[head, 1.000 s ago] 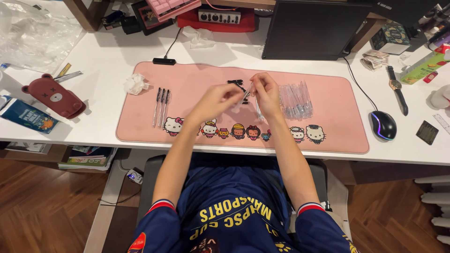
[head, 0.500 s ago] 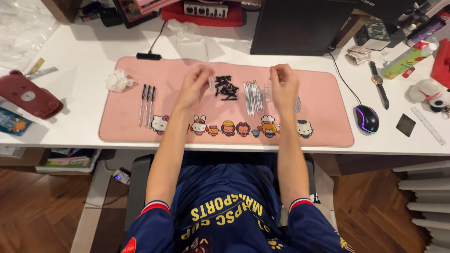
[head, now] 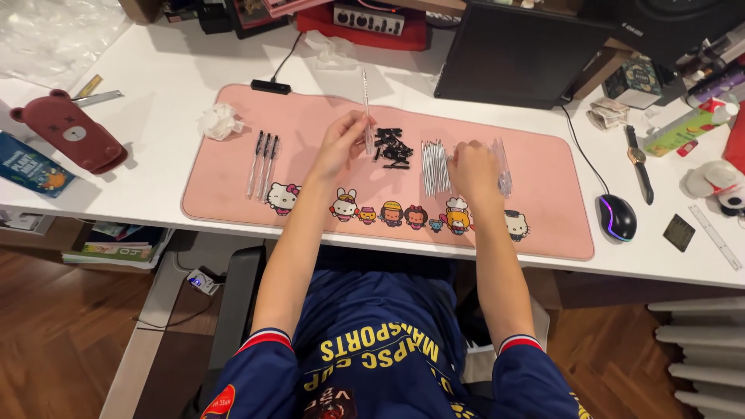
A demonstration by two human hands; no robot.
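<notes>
From the head view we look down on a white desk (head: 163, 77) with a pink desk mat (head: 543, 225) laid across it, cartoon figures printed along its near edge.

Our left hand (head: 341, 143) is raised over the mat with thumb and fingers pressed together on a clear pen tube (head: 365, 109), which stands nearly upright and points away from us, its upper end well above the fingertips. Just to the right of this hand lies a small heap of black pen parts (head: 393, 147), close to the knuckles but not touching them as far as we can tell. To the left of the hand, three assembled pens (head: 262, 159) lie side by side on the mat, and farther left sits a crumpled white tissue (head: 220, 121).

Our right hand (head: 475, 169) is lowered to the mat, palm down, fingers curled together. We cannot tell whether it pinches anything, since the fingertips are hidden under the hand. Just to its left is a row of thin refills (head: 435, 167), and against its right side a bunch of clear tubes (head: 502, 164), touching or nearly so.

Well to the right of that hand, off the mat, a black mouse (head: 618, 218) rests on the desk. Beyond both hands stands a dark monitor (head: 520, 50).
</notes>
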